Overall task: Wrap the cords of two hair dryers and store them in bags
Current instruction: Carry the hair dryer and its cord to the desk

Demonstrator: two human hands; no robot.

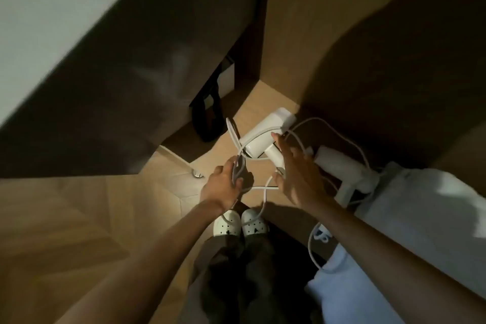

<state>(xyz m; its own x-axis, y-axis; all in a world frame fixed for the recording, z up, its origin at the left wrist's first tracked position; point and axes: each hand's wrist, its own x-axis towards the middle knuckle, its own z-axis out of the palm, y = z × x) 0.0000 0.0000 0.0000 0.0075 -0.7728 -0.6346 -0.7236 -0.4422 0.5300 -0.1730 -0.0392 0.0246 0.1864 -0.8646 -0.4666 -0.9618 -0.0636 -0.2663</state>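
Step in hand: by judgement, winding the cord [263, 188] of the first hair dryer [263, 139]; nothing bagged yet.
Left hand [223, 187]: clenched round a small bundle of cord loops, fingers [238, 181] curled over the strands.
Right hand [299, 176]: released, fingers [278, 144] straight and spread, laid along the dryer's handle; thumb just beside the handle's foot, any clamping there impossible to tell.
Hair dryer, relative to fingers: held up off the floor, body just beyond the right fingertips, rear end close above the left fingers.
Cord, relative to fingers: one part inside the left grip, a loose crossing loop hanging between the two hands, more slack trailing below the right wrist.
Second hair dryer [339, 166]: lying just past the back of the right hand, apart from it, its own cord loose around it.
White bag [426, 205]: probably a bag, well to the outside of the right forearm.
Next move, as a judgement: closing the right fingers on the handle to steady it, then feeding the hanging loop round with the left.
Risk: slack snagging on the second dryer's cord.
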